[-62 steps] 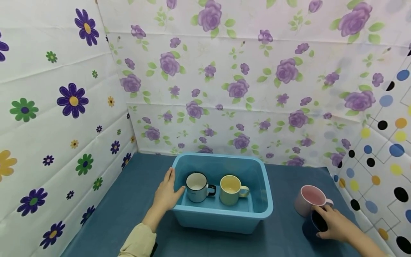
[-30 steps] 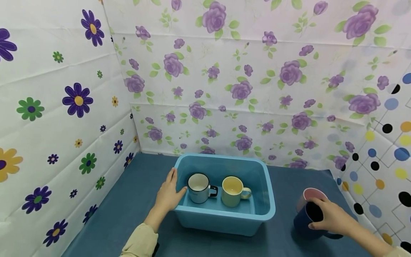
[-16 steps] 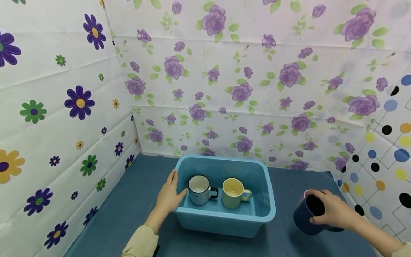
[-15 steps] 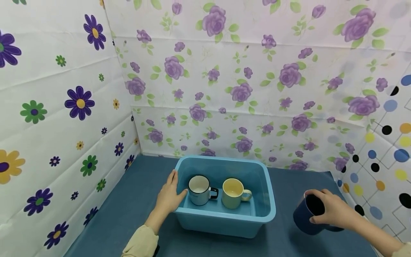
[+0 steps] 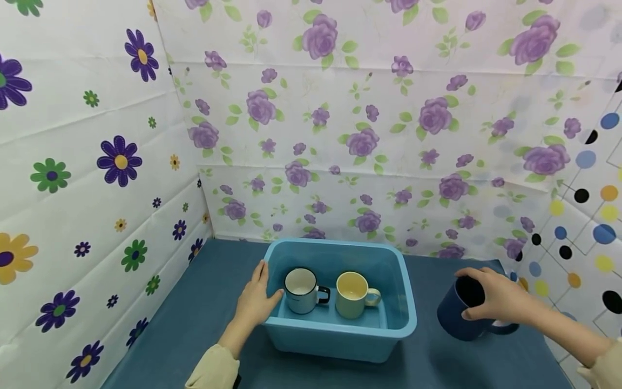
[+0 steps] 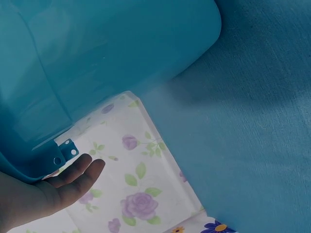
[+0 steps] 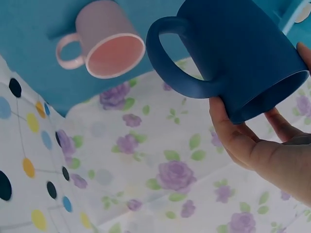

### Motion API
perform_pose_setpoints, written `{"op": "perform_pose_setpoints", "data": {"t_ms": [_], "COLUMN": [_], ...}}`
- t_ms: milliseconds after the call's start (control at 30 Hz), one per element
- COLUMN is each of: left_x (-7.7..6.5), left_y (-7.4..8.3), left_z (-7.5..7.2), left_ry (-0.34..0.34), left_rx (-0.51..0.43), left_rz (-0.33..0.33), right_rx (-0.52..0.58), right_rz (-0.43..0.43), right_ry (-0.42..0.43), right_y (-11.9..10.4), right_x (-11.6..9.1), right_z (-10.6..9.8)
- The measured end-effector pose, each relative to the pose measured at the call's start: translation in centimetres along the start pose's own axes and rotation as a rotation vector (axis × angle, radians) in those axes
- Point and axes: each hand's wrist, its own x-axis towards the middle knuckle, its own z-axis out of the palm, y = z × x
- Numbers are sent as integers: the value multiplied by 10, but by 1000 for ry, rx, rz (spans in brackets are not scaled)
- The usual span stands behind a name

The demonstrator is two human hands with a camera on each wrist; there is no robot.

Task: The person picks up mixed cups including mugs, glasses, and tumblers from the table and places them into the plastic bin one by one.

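Observation:
My right hand pinches a dark blue mug by its rim, thumb and fingers on either side. The mug hangs tilted above the table, its handle toward the right, a shadow below it. Behind it in the right wrist view stands a pink mug, mostly hidden in the head view. My left hand rests at the left rim of a light blue plastic tub, fingers straight and thumb spread over the edge. Inside the tub stand a white mug with a black rim and a pale yellow mug.
A dark blue cloth covers the table. Floral sheets stand along the back and left, and a dotted sheet along the right. In the tub, both mug handles point right.
My right hand has lifted the dark blue mug from beside the pink mug, moved it slightly left and then raised it further. The left hand has stayed at the tub's rim.

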Motion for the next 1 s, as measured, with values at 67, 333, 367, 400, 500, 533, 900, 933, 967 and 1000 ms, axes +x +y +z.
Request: {"op": "perform_pose_setpoints", "data": {"t_ms": [67, 333, 367, 400, 500, 533, 900, 933, 967, 1000], "left_x": [1, 0, 0, 0, 0, -1, 0, 0, 1, 1], "left_y": [0, 3, 3, 3, 2, 1, -2, -2, -2, -1], "left_z": [0, 0, 1, 1, 3, 3, 2, 2, 2, 1], "left_ry": [3, -4, -4, -5, -4, -4, 12, 14, 11, 14], "left_rx": [3, 0, -4, -8, -13, -11, -5, -5, -7, -7], "left_rz": [-2, 7, 7, 5, 6, 5, 2, 4, -1, 1], "right_rx": [-16, -22, -24, -30, -50, -55, -48, -50, -52, -56], "right_rz": [-2, -19, -25, -30, -43, -43, -140, -147, -151, -156], "right_ry": [-1, -17, -15, -13, -5, -6, -19, -21, -23, -22], "right_y": [-5, -20, -23, -26, -35, -38, -67, -69, -72, -74], "right_x": [3, 7, 8, 9, 13, 15, 35, 36, 38, 39], "right_z": [-5, -21, -22, -23, -28, -29, -41, -42, -42, -43]}}
